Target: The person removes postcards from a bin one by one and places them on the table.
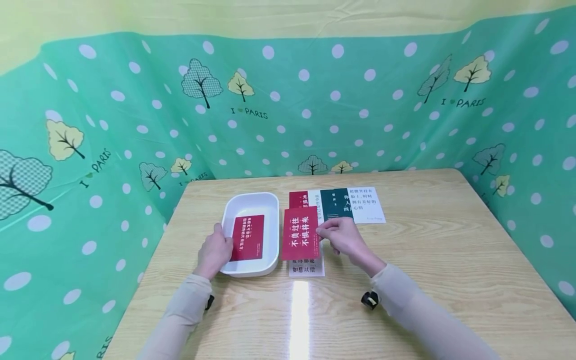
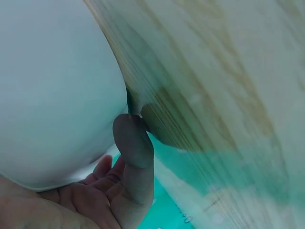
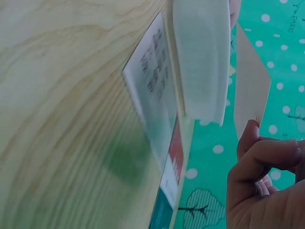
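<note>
My left hand (image 1: pixel 215 251) grips the left side of a white plastic tub (image 1: pixel 274 250). In the left wrist view the thumb lies against the tub's outer wall (image 2: pixel 62 95). Inside the tub lies a red card (image 1: pixel 253 240) with white writing. To the right of the tub, my right hand (image 1: pixel 345 239) pinches another red card (image 1: pixel 293 235) by its right edge. The right wrist view shows that card's pale back (image 3: pixel 251 83) raised above the table. Beneath it, partly hidden, a white card (image 1: pixel 310 270) with dark writing lies on the table.
Behind the held card, several overlapping cards lie in a row: a red one (image 1: pixel 297 198), a dark green one (image 1: pixel 333 205) and a white one (image 1: pixel 370 206) among them. The wooden table (image 1: pixel 432 250) reaches a green dotted curtain (image 1: pixel 315 110) at the back and sides.
</note>
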Demonstrator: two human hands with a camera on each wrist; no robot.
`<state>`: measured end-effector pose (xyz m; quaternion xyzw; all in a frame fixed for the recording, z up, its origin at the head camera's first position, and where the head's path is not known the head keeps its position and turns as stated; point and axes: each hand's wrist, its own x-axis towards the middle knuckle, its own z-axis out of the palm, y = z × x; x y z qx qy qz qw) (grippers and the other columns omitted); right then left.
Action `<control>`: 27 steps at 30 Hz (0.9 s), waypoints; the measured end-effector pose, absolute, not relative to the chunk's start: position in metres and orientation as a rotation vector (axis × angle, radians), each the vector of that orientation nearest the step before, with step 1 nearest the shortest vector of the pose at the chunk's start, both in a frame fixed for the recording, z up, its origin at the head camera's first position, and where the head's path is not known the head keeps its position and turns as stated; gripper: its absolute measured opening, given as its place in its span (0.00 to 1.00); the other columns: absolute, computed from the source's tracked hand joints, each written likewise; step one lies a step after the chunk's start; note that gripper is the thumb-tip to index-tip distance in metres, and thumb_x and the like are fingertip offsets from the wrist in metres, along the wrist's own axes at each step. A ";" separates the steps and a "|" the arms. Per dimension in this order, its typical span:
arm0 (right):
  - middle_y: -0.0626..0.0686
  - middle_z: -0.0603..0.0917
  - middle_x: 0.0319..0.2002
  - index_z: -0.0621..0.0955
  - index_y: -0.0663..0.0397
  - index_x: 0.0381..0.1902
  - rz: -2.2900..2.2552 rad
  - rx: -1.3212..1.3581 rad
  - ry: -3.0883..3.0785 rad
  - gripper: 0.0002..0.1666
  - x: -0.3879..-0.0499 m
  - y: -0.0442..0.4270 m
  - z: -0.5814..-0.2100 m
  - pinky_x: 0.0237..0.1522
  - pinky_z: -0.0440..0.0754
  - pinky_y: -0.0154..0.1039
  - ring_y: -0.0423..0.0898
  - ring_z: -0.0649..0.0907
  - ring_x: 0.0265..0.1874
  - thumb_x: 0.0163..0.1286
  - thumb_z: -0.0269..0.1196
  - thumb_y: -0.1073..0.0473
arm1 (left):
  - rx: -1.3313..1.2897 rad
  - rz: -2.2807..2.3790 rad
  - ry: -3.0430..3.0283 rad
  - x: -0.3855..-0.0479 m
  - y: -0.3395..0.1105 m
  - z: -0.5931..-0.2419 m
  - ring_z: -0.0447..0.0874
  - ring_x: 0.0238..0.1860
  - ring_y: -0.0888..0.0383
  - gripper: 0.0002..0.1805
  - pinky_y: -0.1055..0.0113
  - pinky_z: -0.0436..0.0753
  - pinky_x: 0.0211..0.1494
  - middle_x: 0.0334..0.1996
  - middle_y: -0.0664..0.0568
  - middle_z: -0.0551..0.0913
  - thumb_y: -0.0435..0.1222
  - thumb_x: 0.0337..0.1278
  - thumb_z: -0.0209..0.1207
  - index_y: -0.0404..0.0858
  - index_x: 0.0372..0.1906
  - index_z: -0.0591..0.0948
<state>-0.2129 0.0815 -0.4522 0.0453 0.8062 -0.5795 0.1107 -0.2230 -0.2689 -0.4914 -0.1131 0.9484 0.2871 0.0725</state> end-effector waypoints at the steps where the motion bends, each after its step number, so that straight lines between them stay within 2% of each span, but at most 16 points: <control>1: 0.53 0.90 0.36 0.88 0.59 0.46 -1.699 0.140 2.370 0.08 -0.212 0.084 -0.454 0.14 0.65 0.31 0.43 0.71 0.14 0.75 0.66 0.62 | -0.338 0.873 2.845 -0.223 -0.270 -0.491 0.87 0.50 0.34 0.34 0.47 0.90 0.44 0.60 0.23 0.77 0.36 0.80 0.48 0.25 0.79 0.52; 5: 0.54 0.90 0.36 0.88 0.61 0.49 -1.678 0.158 2.372 0.10 -0.211 0.095 -0.460 0.16 0.65 0.31 0.44 0.72 0.14 0.76 0.66 0.61 | -0.340 0.909 2.826 -0.223 -0.272 -0.491 0.85 0.53 0.32 0.33 0.46 0.90 0.47 0.62 0.22 0.75 0.35 0.80 0.47 0.24 0.79 0.54; 10: 0.54 0.90 0.37 0.87 0.61 0.51 -1.650 0.189 2.383 0.12 -0.209 0.107 -0.466 0.16 0.65 0.31 0.43 0.72 0.15 0.77 0.65 0.60 | -0.337 0.972 2.808 -0.222 -0.275 -0.489 0.83 0.57 0.31 0.30 0.46 0.89 0.50 0.62 0.23 0.76 0.36 0.79 0.46 0.22 0.75 0.62; 18: 0.54 0.90 0.37 0.87 0.61 0.47 -1.599 0.193 2.404 0.09 -0.208 0.119 -0.470 0.16 0.66 0.31 0.44 0.73 0.16 0.77 0.64 0.61 | -0.317 1.078 2.794 -0.222 -0.281 -0.490 0.89 0.42 0.40 0.25 0.56 0.91 0.36 0.49 0.27 0.84 0.38 0.77 0.48 0.20 0.64 0.75; 27: 0.55 0.88 0.41 0.87 0.62 0.49 -1.583 0.221 2.377 0.11 -0.202 0.127 -0.477 0.17 0.68 0.31 0.43 0.74 0.16 0.75 0.65 0.61 | -0.334 1.101 2.786 -0.221 -0.282 -0.492 0.89 0.41 0.43 0.25 0.56 0.90 0.38 0.47 0.30 0.85 0.41 0.78 0.46 0.22 0.59 0.78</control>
